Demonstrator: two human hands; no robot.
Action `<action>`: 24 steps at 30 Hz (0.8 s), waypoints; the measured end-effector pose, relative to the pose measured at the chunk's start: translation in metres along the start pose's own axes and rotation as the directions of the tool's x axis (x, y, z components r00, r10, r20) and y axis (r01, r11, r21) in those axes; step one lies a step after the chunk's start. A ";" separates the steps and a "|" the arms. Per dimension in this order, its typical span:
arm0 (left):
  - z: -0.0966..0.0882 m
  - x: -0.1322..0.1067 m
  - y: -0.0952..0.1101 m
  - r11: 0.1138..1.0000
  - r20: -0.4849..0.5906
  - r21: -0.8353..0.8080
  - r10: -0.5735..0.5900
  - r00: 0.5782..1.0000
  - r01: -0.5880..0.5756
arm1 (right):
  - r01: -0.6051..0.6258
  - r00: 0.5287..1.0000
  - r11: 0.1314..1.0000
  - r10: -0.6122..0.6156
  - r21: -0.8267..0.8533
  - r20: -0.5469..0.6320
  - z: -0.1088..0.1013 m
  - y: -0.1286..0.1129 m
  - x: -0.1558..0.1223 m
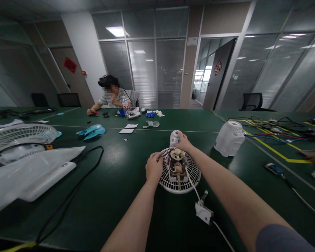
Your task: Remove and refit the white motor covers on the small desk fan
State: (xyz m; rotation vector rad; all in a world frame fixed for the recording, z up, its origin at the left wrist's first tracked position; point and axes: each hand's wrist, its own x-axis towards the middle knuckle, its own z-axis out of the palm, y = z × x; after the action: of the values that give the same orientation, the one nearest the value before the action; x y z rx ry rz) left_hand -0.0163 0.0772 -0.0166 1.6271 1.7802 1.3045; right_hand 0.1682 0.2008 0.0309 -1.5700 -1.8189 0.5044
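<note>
A white round fan grille (180,183) lies flat on the green table (120,182) with a bare fan motor (177,162) standing on its middle. My left hand (153,168) is closed on the grille's left rim. My right hand (183,140) reaches past the motor and grips a small white ribbed part (174,137) at the far side of the grille. A white cord runs from the motor to a small white switch box (204,213) near my right forearm.
A white motor housing (229,138) stands to the right. At left lie a second fan grille (21,134), a white fan base (39,175) in plastic and a black cable (76,185). Blue fan blades (92,131) and papers lie further back. A person sits at the far side. Cables cover the right table.
</note>
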 end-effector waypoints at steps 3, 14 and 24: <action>0.000 0.001 -0.001 1.000 0.001 -0.011 -0.004 1.000 0.004 | -0.011 1.000 0.996 0.014 0.084 -0.028 0.004 0.005 0.003; -0.001 -0.002 0.001 0.996 -0.022 -0.089 0.012 1.000 -0.014 | 0.119 0.944 0.862 0.055 0.492 -0.324 -0.063 -0.006 -0.084; -0.003 -0.012 0.009 0.974 -0.047 -0.198 0.106 0.993 -0.114 | 0.428 0.895 0.900 -0.410 0.084 -0.174 -0.067 -0.040 -0.184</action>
State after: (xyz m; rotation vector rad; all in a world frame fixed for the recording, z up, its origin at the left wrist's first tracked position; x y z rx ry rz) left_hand -0.0107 0.0641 -0.0110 1.6182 1.5405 1.5183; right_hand 0.1952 0.0055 0.0613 -1.0579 -1.8980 0.2743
